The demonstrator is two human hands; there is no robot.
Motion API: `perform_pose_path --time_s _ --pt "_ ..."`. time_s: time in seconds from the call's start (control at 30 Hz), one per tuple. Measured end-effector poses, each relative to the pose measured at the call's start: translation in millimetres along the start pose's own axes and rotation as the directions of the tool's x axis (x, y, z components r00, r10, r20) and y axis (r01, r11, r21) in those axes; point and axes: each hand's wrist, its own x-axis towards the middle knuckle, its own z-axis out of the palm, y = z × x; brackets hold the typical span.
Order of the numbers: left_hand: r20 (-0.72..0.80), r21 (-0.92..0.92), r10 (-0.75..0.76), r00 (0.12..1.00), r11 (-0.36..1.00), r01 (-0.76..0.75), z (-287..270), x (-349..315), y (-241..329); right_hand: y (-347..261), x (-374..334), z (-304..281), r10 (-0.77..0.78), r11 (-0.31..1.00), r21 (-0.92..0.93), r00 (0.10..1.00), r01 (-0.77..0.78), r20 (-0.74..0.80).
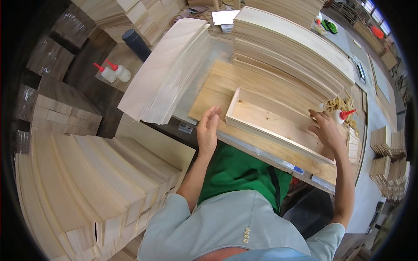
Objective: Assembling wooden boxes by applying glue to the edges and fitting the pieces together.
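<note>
A shallow, long wooden box (272, 116) without a lid sits on a plywood board (213, 89) on the workbench. My left hand (209, 130) is just off the box's left end, its fingers stretched out and nothing in it. Over the box's right end is my right hand (327, 130), with its fingers apart; whether the fingertips touch the far wall I cannot tell. Close beyond that hand lies a white glue bottle (338, 116) with a red tip, next to a heap of yellowish rubber bands (337, 103).
Behind the box stands a long stack of thin boards (291, 39); another stack (170, 69) is at its left. Two red-tipped bottles (116, 71) and a dark cylinder (136, 45) stand further left. Piled wood panels (87, 174) fill the lower left. Small wood pieces (387, 161) are stacked far right.
</note>
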Motion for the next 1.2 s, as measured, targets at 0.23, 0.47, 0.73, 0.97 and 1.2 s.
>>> perform_pose_path --time_s 0.23,0.47,0.73,0.97,1.2 --pt "-0.072 0.05 0.028 0.997 0.998 -0.024 -35 -29 -11 8 18 16 0.057 0.983 0.16 0.975 -0.093 0.215" --pt "0.204 0.052 -0.031 0.979 0.998 0.021 -17 -47 -24 17 -6 13 0.133 0.872 0.46 0.985 -0.167 0.106" --pt "0.303 0.074 -0.056 0.951 0.997 0.035 -3 -95 -2 -159 53 -75 -0.112 0.657 0.741 0.99 0.142 -0.09" --pt "0.289 -0.068 -0.021 0.957 0.997 0.043 -35 -122 -32 -419 35 -167 -0.659 0.594 0.278 0.655 0.755 -0.37" --pt "0.331 0.241 -0.097 0.939 0.97 0.015 -50 -141 -1 -530 121 -245 -0.904 0.36 -0.326 0.24 0.874 -0.353"
